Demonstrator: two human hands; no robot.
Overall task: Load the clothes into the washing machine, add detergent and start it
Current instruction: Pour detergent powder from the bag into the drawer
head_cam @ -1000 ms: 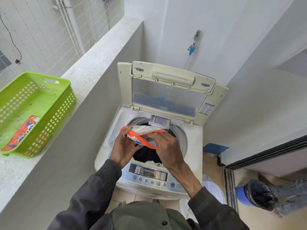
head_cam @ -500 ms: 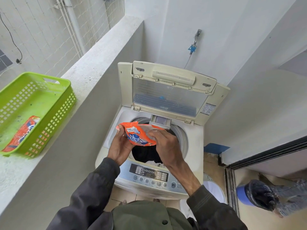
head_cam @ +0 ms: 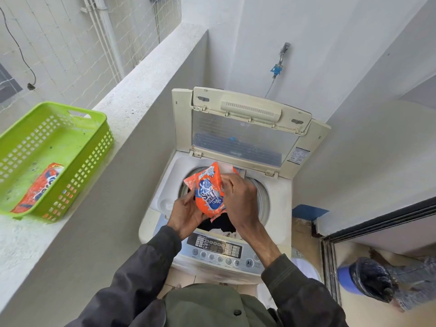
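Holding sachet (head_cam: 208,194) above drum rim (head_cam: 263,197), lid (head_cam: 238,135) upright

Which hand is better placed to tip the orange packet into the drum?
Probably left: the left hand cups the packet from below over the drum; the right hand only pinches its edge.

The basket (head_cam: 92,161) is sitting on the ledge (head_cam: 146,74) left of the washing machine (head_cam: 280,201), a packet (head_cam: 40,187) lying inside it; clothes (head_cam: 219,224) are lying in the machine, under the detergent pouch (head_cam: 208,194).

I've swung the detergent sachet (head_cam: 208,192) from flat to standing on end. Left hand (head_cam: 186,212) now holds its lower end, right hand (head_cam: 240,199) its right edge.
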